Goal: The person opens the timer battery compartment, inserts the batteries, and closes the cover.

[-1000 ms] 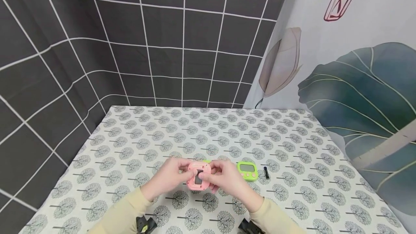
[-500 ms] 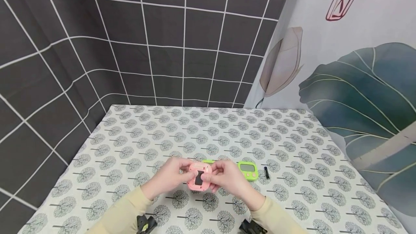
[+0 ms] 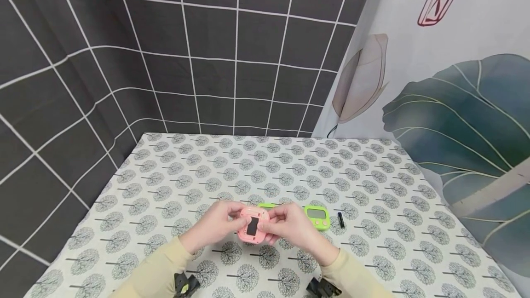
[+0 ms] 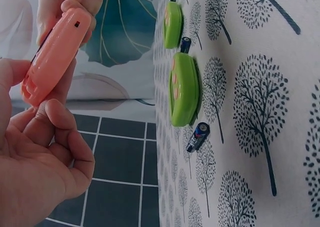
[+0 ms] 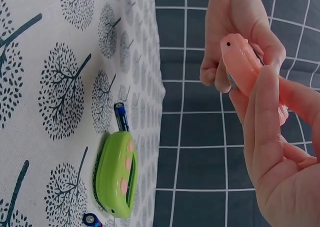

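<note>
A pink digital timer (image 3: 253, 231) is held up over the table, its back with a dark rectangular panel turned toward the head camera. My left hand (image 3: 217, 224) pinches its left side, thumb on the back. Its right side is pinched by my right hand (image 3: 291, 226), with the thumb at the panel's edge. Both wrist views show the pink case edge-on, so the panel is mostly hidden there. Behind my right hand lies a green timer (image 3: 317, 217) with a grey screen and pink buttons. A second green timer (image 3: 265, 205) is largely covered by the hands.
A dark battery (image 3: 341, 220) lies right of the green timer. The left wrist view shows further batteries, one (image 4: 198, 137) before the nearer timer and another (image 4: 185, 44) between the two. A tree-print cloth (image 3: 232, 169) covers the table; a dark grid curtain (image 3: 207, 77) hangs behind.
My right thumb has slid slightly right, uncovering more of the dark panel. The pink timer stays in both hands, and the head view has shifted a little.
</note>
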A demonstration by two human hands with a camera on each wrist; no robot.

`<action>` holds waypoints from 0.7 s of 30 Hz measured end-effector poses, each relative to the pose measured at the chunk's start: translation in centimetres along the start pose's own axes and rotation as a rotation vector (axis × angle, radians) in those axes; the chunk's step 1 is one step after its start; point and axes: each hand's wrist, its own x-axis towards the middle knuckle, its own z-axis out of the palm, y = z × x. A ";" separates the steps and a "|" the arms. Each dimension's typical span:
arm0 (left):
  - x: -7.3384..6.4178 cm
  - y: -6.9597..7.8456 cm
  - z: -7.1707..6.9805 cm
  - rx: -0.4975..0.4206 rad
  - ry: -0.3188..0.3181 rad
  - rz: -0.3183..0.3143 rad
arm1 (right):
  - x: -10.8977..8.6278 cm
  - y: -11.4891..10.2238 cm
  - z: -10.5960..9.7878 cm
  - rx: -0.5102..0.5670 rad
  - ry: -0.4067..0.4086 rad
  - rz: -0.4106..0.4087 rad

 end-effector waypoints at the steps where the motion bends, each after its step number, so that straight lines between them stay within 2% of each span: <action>1: 0.0 0.0 0.0 -0.001 0.001 0.002 | 0.0 0.0 0.0 0.007 -0.001 0.001; 12: 0.1 0.1 -0.4 0.032 0.035 -0.003 | 0.1 0.5 -0.4 0.063 -0.018 0.001; 21: 0.0 -0.1 -0.6 0.009 0.056 0.003 | 0.2 0.5 -0.4 0.054 -0.005 -0.011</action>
